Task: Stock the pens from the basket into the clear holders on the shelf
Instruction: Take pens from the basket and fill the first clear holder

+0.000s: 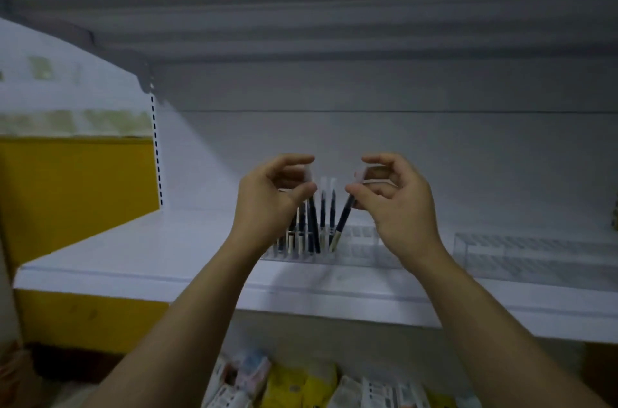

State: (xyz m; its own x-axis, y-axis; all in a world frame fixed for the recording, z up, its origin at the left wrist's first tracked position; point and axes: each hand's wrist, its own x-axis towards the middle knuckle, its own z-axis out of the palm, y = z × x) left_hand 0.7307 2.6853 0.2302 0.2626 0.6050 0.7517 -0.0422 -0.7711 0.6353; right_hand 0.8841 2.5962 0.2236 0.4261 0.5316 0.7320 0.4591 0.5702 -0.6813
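Forearms (187, 324) reach up from the bottom edge of the view, over packaged goods (301, 384) on a lower level.

Left hand (274, 197): thumb and fingers pinch the capped top of a dark pen (313, 223), whose lower end is in the clear holder (361, 245).

Right hand (391, 200): thumb and fingers pinch the top of a tilted pen (344, 227). Its pale lower end is at or just inside a slot of the same holder.

The holder stands on the shelf (167, 260) near the middle, set back from the front edge.

Status, as a judgement: stocking is under way. Standing pens (327, 210) occupy only the left part of this holder; the slots to the right look vacant. A second clear holder (535, 252), toward the right end of the shelf, appears to hold nothing. The basket is not in view, so the number of pens left cannot be told.

Remaining: seat both held pens, then fill the open slots.
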